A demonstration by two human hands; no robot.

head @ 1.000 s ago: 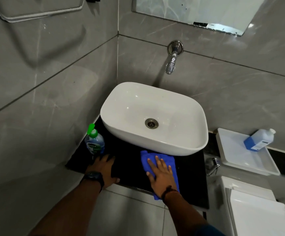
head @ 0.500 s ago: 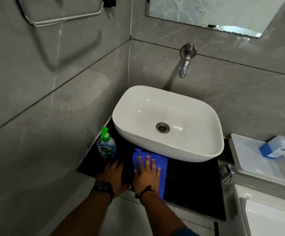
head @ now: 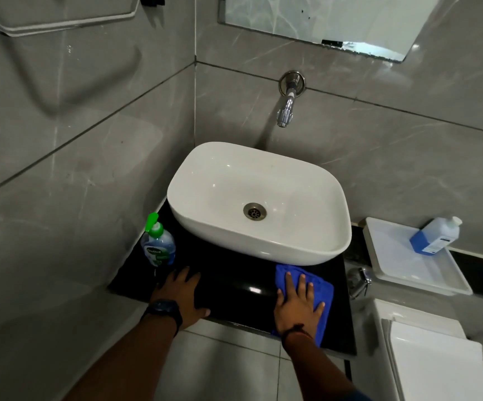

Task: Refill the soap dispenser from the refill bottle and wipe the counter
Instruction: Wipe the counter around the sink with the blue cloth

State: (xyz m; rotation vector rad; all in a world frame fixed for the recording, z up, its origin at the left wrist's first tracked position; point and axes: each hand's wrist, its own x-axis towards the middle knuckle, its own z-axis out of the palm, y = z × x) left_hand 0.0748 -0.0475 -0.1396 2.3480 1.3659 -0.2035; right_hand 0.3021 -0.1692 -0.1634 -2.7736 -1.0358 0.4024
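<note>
Fingers (head: 306,287) of the right hand (head: 298,305): lying spread apart and flat, pressing a folded bright-blue microfibre cloth (head: 319,290) against the glossy black stone counter (head: 234,280); nothing is being gripped. Cloth position: front right part of the counter, just before the rim of the white oval ceramic vessel basin (head: 306,250), with one corner hanging over the counter's front edge.

Left hand (head: 181,293): resting palm-down on the counter's front left part, fingers slightly parted, bracing, holding nothing; dark wristwatch (head: 163,309) on the wrist.

Clear pump soap dispenser with green nozzle and bluish liquid (head: 158,246): standing upright at the counter's left rear corner, near the left fingertips, beside the basin.

Translucent refill bottle holding blue liquid, white cap (head: 435,235): leaning in a white rectangular plastic tray (head: 402,277), well apart to the right, off the counter.

Chrome wall tap (head: 286,107): projecting above the basin; no water seen running.

Step in hand, as judged: wiping the counter. Handling advice: keeping the palm flat and pressure even; working in overlapping passes along the front strip; reaching under the basin overhang, where drips may be collecting; lifting the dispenser rather than wiping around it; gathering the hanging corner so nothing is being pushed onto the floor.
</note>
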